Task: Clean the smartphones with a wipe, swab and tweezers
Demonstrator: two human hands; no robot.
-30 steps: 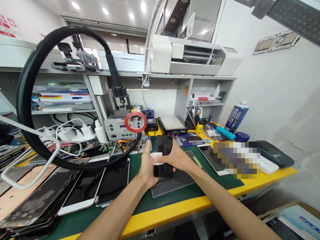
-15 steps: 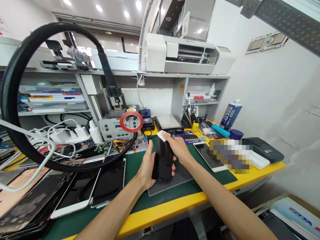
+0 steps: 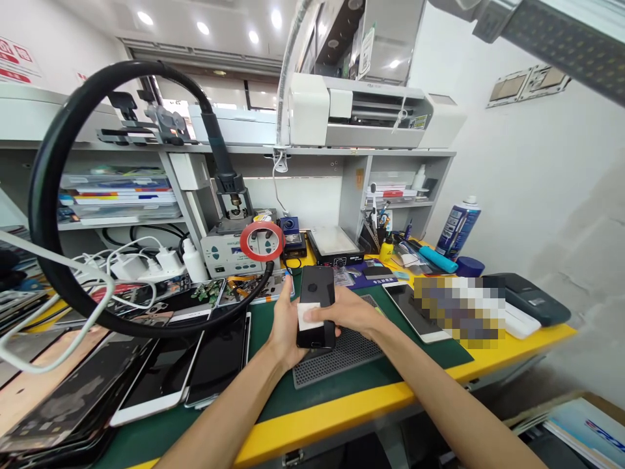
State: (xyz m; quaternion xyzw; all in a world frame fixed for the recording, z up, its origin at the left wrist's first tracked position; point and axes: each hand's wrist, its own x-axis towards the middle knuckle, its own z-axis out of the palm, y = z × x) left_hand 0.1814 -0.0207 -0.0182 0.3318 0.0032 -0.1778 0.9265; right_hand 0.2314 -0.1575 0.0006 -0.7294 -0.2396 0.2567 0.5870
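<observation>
A black smartphone (image 3: 319, 286) is held up above the bench, its dark glossy screen facing me. My left hand (image 3: 284, 329) wraps round the phone's left side, thumb along the edge and some fingers hidden behind it. My right hand (image 3: 342, 307) presses a small white wipe (image 3: 306, 324) against the lower part of the screen, thumb on top. Under the phone lies a grey perforated mat (image 3: 336, 365) on the green work mat (image 3: 273, 397).
Several tablets and screens, among them a white-framed tablet (image 3: 151, 378), lie at the left. A black hose (image 3: 43, 163) loops over them from a grey machine (image 3: 219, 254). Another tablet (image 3: 415, 312), a spray can (image 3: 458, 225) and a black case (image 3: 527, 296) stand right.
My right hand has moved the wipe from the phone's top edge down to the lower screen. The phone is now turned more upright and facing me.
</observation>
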